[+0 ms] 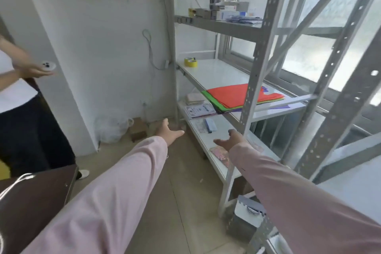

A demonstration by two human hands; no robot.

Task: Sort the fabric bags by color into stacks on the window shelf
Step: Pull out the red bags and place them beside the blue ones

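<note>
The mixed pile of flat fabric bags [237, 96], orange on top with green, yellow and purple edges showing beneath, lies on the white middle shelf [212, 70] of the grey metal rack by the window. It sits at the shelf's near end, and its long side seems to run along the shelf's front edge. No sorted stacks show yet, so I judge the sorting not begun.

From my hands the pile lies farther away, higher and a little to the right. My right hand [228, 140] is the nearer one, over the lower white shelf [208, 144] almost under the pile's front edge. My left hand [168, 133] is out over the floor, left of the rack. Both are spread, fingers relaxed, holding nothing, and well apart from the bags.

A perforated grey upright [252, 80] crosses in front of the pile's right part, so I would reach in from its left. A yellow tape roll [190, 62] sits at the shelf's far end.
</note>
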